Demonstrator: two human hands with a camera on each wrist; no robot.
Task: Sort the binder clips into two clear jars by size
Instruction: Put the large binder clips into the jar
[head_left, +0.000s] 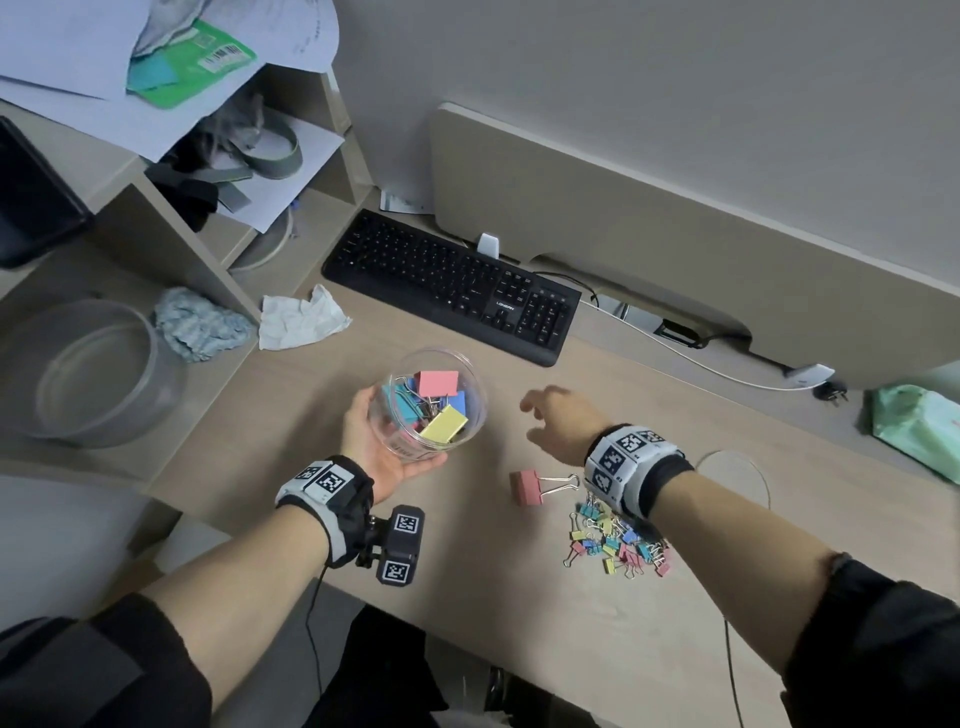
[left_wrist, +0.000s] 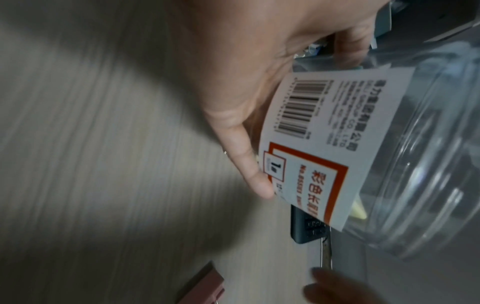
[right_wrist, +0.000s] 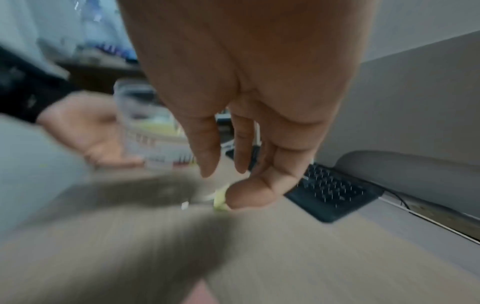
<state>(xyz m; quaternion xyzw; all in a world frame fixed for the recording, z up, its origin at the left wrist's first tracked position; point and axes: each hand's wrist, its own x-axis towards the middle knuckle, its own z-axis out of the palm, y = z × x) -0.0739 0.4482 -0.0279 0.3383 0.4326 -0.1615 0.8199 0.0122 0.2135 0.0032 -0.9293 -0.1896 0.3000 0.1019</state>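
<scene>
One beige desk | keyboard at back | left hand grips jar | right hand loose, empty

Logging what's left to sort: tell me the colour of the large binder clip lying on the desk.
Pink. The large binder clip, with silver wire handles, shows best in the head view.

An office: a desk with keyboard, shelves holding papers.
</scene>
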